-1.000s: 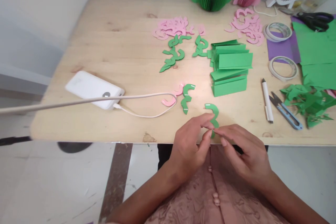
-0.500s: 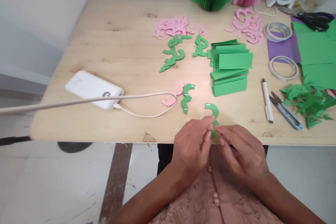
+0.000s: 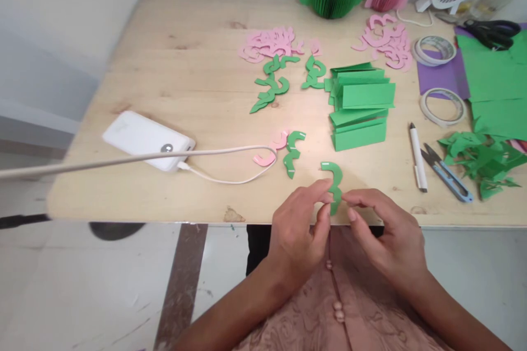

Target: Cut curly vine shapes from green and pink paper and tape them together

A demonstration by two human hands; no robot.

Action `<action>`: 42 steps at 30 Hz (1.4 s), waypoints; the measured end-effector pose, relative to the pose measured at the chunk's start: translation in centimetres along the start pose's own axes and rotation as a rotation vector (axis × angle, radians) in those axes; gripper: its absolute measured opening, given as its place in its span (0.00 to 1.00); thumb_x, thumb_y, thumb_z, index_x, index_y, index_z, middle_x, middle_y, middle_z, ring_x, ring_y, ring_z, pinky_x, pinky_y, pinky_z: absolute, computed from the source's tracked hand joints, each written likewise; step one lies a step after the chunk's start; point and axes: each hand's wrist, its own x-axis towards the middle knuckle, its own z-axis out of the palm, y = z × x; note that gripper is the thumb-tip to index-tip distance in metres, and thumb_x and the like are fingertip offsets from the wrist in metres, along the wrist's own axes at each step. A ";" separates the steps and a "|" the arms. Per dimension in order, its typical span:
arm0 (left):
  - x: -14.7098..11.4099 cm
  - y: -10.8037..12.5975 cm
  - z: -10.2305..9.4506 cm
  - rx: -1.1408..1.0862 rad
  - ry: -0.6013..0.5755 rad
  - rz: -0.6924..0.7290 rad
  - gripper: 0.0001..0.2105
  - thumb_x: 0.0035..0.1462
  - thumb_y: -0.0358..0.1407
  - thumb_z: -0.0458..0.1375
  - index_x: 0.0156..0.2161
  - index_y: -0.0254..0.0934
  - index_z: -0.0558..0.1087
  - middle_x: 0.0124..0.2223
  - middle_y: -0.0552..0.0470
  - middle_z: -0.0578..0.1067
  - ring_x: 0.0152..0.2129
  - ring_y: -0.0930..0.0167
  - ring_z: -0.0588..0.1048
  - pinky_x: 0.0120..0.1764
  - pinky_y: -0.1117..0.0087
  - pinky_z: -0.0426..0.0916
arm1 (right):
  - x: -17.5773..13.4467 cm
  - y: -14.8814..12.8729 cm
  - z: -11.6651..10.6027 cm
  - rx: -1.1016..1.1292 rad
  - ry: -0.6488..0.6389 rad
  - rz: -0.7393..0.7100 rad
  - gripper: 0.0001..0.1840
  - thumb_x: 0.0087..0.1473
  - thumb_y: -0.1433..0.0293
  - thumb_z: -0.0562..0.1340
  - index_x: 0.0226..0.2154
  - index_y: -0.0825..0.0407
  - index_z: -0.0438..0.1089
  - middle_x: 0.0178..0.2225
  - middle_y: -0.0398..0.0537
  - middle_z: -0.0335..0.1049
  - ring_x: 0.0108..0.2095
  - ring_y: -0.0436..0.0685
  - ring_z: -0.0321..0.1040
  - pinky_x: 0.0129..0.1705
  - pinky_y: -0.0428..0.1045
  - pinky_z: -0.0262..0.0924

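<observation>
A wavy green paper strip [image 3: 336, 174] lies at the table's front edge with a white sliver at its upper end. Bent over its left side, my left hand [image 3: 300, 227] has its fingertips drawn together; whatever they may pinch is too small to make out. My right hand [image 3: 385, 233] is just right of the strip, thumb and forefinger apart, with nothing visible between them. A second wavy green paper piece [image 3: 291, 153] with white slivers is farther left, beside a pink curved paper piece [image 3: 264, 160].
Folded green paper [image 3: 366, 96] stands beyond my hands. On the right are a pen [image 3: 418, 156], blue thread snips [image 3: 447, 173], tape rolls [image 3: 443, 107] and green scraps [image 3: 481, 159]. A white power bank [image 3: 135, 134] with a cable [image 3: 222, 149] is at left. Pink cutouts [image 3: 272, 44] lie behind.
My right hand has moved slightly right, away from my left, and its thumb and forefinger have spread. More of the green strip now shows between the hands.
</observation>
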 end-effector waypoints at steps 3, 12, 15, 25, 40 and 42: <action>0.0 0.1 0.0 -0.019 -0.014 -0.010 0.17 0.57 0.24 0.54 0.51 0.38 0.64 0.37 0.54 0.77 0.35 0.74 0.77 0.42 0.73 0.72 | 0.3 -0.2 0.1 0.070 -0.014 0.070 0.09 0.55 0.76 0.59 0.39 0.49 0.67 0.36 0.45 0.73 0.37 0.52 0.71 0.41 0.46 0.66; -0.1 0.2 0.1 -0.041 -0.026 -0.016 0.17 0.57 0.24 0.54 0.50 0.39 0.64 0.39 0.53 0.78 0.36 0.73 0.78 0.42 0.72 0.73 | 0.8 -0.5 0.5 0.125 -0.039 0.100 0.12 0.53 0.77 0.59 0.41 0.47 0.65 0.33 0.41 0.70 0.36 0.50 0.69 0.40 0.44 0.64; -0.1 0.2 0.1 -0.039 -0.026 -0.014 0.17 0.57 0.24 0.54 0.50 0.39 0.64 0.39 0.54 0.78 0.36 0.73 0.78 0.41 0.73 0.73 | 0.9 -0.5 0.6 0.119 -0.040 0.100 0.13 0.53 0.77 0.59 0.41 0.47 0.65 0.33 0.41 0.70 0.35 0.50 0.69 0.40 0.44 0.64; 0.0 0.1 0.2 -0.027 -0.030 -0.001 0.16 0.57 0.25 0.54 0.50 0.39 0.65 0.38 0.54 0.78 0.34 0.74 0.78 0.39 0.73 0.72 | 0.9 -0.5 0.5 0.113 -0.046 0.115 0.14 0.53 0.78 0.59 0.42 0.47 0.65 0.32 0.40 0.69 0.35 0.50 0.68 0.40 0.45 0.63; -0.1 0.0 0.3 -0.020 -0.036 0.018 0.17 0.57 0.25 0.54 0.51 0.38 0.65 0.38 0.53 0.78 0.35 0.73 0.77 0.41 0.73 0.72 | 0.7 -0.4 0.4 0.100 -0.051 0.091 0.14 0.53 0.77 0.58 0.42 0.47 0.65 0.34 0.41 0.70 0.37 0.53 0.68 0.40 0.48 0.62; -0.1 0.0 0.4 -0.015 -0.035 0.015 0.17 0.57 0.25 0.54 0.51 0.39 0.65 0.37 0.54 0.78 0.35 0.73 0.78 0.40 0.73 0.72 | 0.8 -0.4 0.4 0.085 -0.045 0.093 0.14 0.53 0.77 0.58 0.42 0.47 0.65 0.33 0.41 0.70 0.36 0.53 0.69 0.39 0.49 0.62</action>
